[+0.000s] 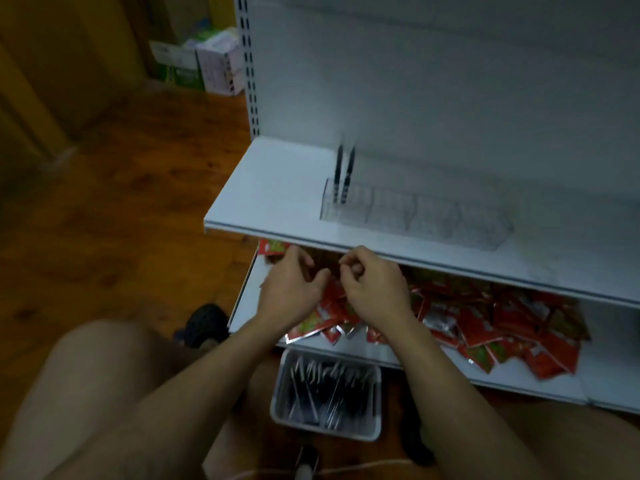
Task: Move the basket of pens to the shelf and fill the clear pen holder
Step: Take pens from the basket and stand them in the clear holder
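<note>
Your L hand [292, 287] and R hand [372, 289] sit close together just below the front edge of the shelf [277, 199], fingers curled in, fingertips nearly meeting. Blur is heavy; can't tell if either hand pinches anything. Both look loosely curled, not spread.

Basket [327, 393] is on the floor btwn your knees, just in front of the bottom shelf [519, 382], not touching your hands. It's a pale rectangular tub w/ many dark pens [322, 389] lying loose inside, silver tips showing.

Holder [415, 213] stands on the shelf above, clear, long, split into several compartments side by side. Two dark pens [344, 174] stand upright in its leftmost compartment, leaning slightly; the other compartments look bare.

Below that shelf, red packets [502, 327] lie heaped across the bottom shelf, right behind your hands and spreading to the right.

Further out: wood floor [138, 202] to the left, a dark shoe [204, 323] by the shelf corner, boxes [197, 64] stacked far back by the upright post. White back panel [450, 81] of the unit fills the top right.
</note>
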